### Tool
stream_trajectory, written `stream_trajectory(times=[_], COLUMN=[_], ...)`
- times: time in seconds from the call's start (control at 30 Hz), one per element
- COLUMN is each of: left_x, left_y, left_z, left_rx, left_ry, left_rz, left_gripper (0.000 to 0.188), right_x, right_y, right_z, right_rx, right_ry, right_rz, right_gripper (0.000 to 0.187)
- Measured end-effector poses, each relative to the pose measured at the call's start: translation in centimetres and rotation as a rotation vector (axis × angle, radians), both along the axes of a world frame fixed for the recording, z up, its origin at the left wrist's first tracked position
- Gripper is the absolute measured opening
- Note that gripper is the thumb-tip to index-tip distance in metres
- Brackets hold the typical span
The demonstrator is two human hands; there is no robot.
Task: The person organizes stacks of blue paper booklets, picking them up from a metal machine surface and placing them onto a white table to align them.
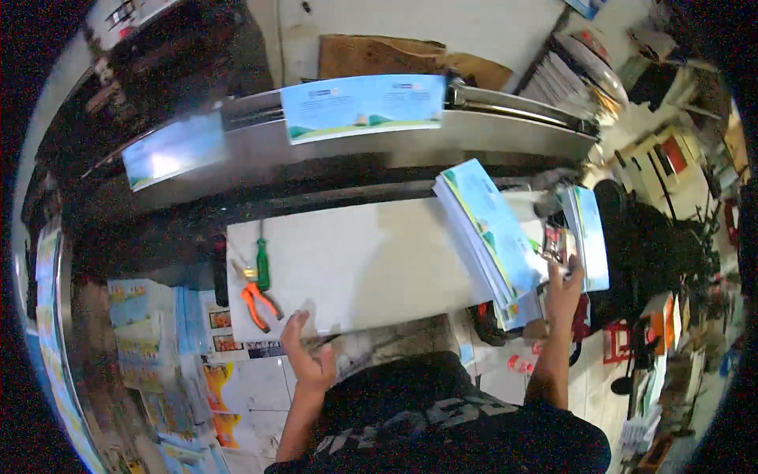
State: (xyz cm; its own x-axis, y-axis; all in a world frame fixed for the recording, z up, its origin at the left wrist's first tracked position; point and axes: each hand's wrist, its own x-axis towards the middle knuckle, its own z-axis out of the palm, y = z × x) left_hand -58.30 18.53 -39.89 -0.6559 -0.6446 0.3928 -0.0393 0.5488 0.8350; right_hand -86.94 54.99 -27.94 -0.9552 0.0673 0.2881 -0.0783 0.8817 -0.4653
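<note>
My left hand (309,351) is at the near left edge of a white board (387,268), fingers apart and holding nothing. Close by on the board lie pliers (257,304) with orange handles and a screwdriver (263,265) with a green handle. At the right end, a thick stack of light-blue printed sheets (491,225) lies at a slant. My right hand (564,292) reaches just beyond this stack, its fingers closed at a small dark and reddish item (557,243) that I cannot make out. To its right stands another bundle of the blue sheets (591,237).
Beyond the board runs a long dark metal machine (339,162), with one blue sheet (363,107) and a second glossy sheet (178,150) on it. Printed stacks (150,347) fill the lower left. A cream-coloured machine (663,166) and clutter stand at right.
</note>
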Motion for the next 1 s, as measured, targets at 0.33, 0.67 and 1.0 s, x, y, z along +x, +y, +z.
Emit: stream_trajectory(times=[0.33, 0.67, 1.0], left_x=[-6.4, -7.2, -10.4], left_y=[3.8, 7.3, 14.9], left_z=[3.7, 4.7, 12.5], left_rx=[-0.122, 0.008, 0.188], left_ry=[0.064, -0.109, -0.300], left_rz=[-0.433, -0.615, -0.493], left_gripper=[0.072, 0.059, 0.082], right_x=[1.5, 6.6, 15.1], right_y=[1.7, -0.1, -10.0], right_z=[-5.2, -6.6, -3.8], right_rx=[-0.335, -1.426, -0.763], right_ry=[-0.210, -0.521, -0.553], right_rz=[-0.242, -0.279, 0.345], right_gripper=[0.085, 0.043, 0.053])
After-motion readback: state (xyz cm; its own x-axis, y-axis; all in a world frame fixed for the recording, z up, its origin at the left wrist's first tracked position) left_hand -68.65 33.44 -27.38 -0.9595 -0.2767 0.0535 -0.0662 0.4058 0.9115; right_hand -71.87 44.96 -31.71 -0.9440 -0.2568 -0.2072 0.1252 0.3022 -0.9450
